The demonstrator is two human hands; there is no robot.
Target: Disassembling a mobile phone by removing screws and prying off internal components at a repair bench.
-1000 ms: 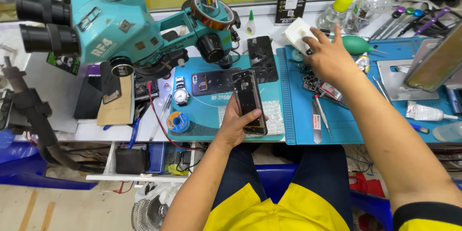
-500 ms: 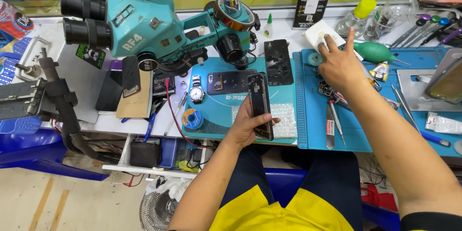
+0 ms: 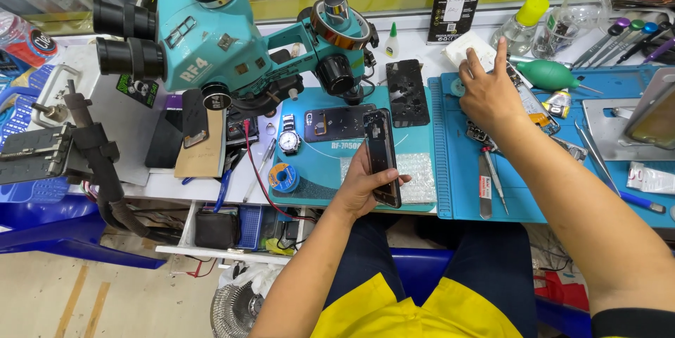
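My left hand (image 3: 362, 187) grips a black smartphone (image 3: 382, 155), holding it on edge above the blue work mat (image 3: 450, 169) near the table's front. My right hand (image 3: 489, 95) reaches far across the mat, fingers spread, fingertips resting on a white pad (image 3: 470, 53) at the back. Beside that hand lie an opened phone with exposed parts (image 3: 531, 106) and a green air-blower bulb (image 3: 552, 73).
A teal stereo microscope (image 3: 211, 42) towers at the left. A black phone back cover (image 3: 406, 92), a wristwatch (image 3: 289, 139), a solder spool (image 3: 283, 177), tweezers (image 3: 494, 180), a yellow-capped bottle (image 3: 522, 25) and a black clamp stand (image 3: 91, 155) crowd the bench.
The view has shifted so the bench sits further right and lower. My right hand stays on the white pad with fingers now lifted; the left hand still holds the phone.
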